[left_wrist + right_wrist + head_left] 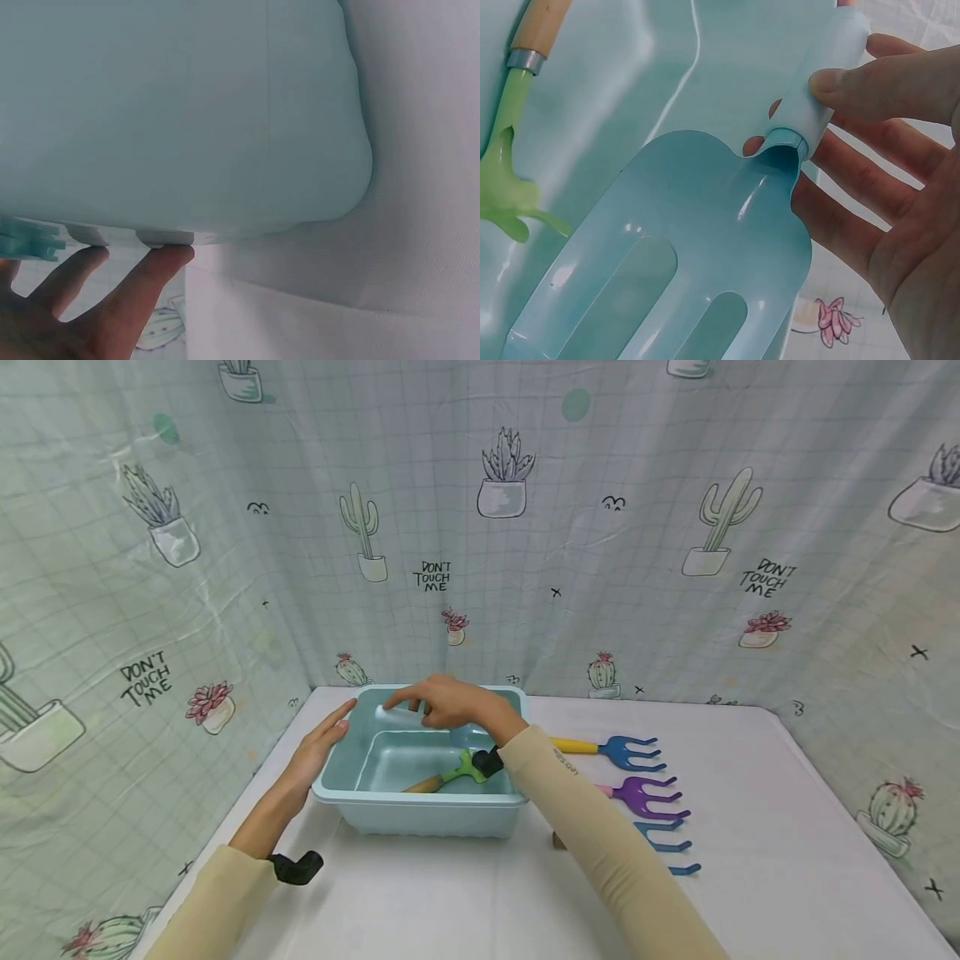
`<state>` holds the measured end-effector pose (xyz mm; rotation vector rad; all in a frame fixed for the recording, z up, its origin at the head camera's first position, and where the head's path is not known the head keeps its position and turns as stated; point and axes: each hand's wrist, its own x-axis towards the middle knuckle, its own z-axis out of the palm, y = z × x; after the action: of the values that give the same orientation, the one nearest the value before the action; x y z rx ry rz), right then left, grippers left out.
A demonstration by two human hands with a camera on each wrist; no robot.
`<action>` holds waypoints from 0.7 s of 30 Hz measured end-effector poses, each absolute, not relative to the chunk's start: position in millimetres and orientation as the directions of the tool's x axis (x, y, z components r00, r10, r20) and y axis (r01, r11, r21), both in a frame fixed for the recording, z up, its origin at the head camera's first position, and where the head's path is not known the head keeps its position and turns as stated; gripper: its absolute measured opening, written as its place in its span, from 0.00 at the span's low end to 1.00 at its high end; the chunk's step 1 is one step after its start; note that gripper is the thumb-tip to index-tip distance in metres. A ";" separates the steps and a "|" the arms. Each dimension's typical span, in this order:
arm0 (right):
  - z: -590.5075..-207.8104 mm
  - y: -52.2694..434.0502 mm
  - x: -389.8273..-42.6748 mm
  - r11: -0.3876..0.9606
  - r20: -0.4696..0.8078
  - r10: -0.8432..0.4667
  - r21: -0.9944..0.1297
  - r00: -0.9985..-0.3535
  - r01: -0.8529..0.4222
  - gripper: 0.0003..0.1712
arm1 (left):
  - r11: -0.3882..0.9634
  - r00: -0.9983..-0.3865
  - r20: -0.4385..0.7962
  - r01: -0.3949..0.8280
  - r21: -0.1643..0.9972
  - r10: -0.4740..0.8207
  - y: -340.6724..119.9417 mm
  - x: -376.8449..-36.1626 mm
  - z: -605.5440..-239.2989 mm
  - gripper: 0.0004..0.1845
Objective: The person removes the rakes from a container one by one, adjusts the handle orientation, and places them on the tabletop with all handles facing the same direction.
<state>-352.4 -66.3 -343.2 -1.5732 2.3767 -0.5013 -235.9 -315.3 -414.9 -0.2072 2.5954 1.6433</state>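
Note:
A light blue plastic tub [427, 817] stands on the table. Against its left side lie the fingertips of my left hand [309, 758], straight and touching the outer wall in the left wrist view. Over the tub, my right hand [453, 700] pinches the pale blue handle of a slotted blue garden trowel [694, 187] between thumb and fingers. The trowel's blade points down into the tub, mostly hidden from the head view. Inside lies a green hand rake [463, 768] with a wooden handle; a black wrist camera covers part of it.
Right of the tub lie a blue hand fork [626, 753] with a yellow handle, a purple fork [647, 798] with a pink handle, and another blue fork [666, 837] partly behind my right sleeve. A patterned curtain [420, 485] surrounds the white table [397, 902].

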 end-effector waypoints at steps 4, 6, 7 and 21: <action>-339.4 -63.8 -350.7 0.365 -0.009 -0.917 -0.422 -0.398 -0.830 0.37 | 0.423 -0.987 -0.139 -0.158 0.892 -0.077 -315.4 -235.9 -414.6 0.32; -336.9 -63.0 -349.7 0.358 -0.001 -0.919 -0.423 -0.395 -0.832 0.37 | 0.424 -0.987 -0.138 -0.159 0.892 -0.078 -315.8 -236.3 -414.6 0.33; -335.8 -62.7 -349.4 0.355 0.002 -0.920 -0.420 -0.392 -0.835 0.37 | 0.424 -0.987 -0.138 -0.159 0.892 -0.080 -315.8 -236.6 -414.7 0.33; -312.0 -55.7 -340.6 0.331 0.017 -0.932 -0.374 -0.363 -0.867 0.38 | 0.423 -0.989 -0.126 -0.149 0.894 -0.081 -314.5 -233.7 -415.3 0.34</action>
<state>-340.6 -55.7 -312.0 -1.6417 2.3924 -0.4785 -233.7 -314.5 -415.3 -0.2098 2.5960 1.6403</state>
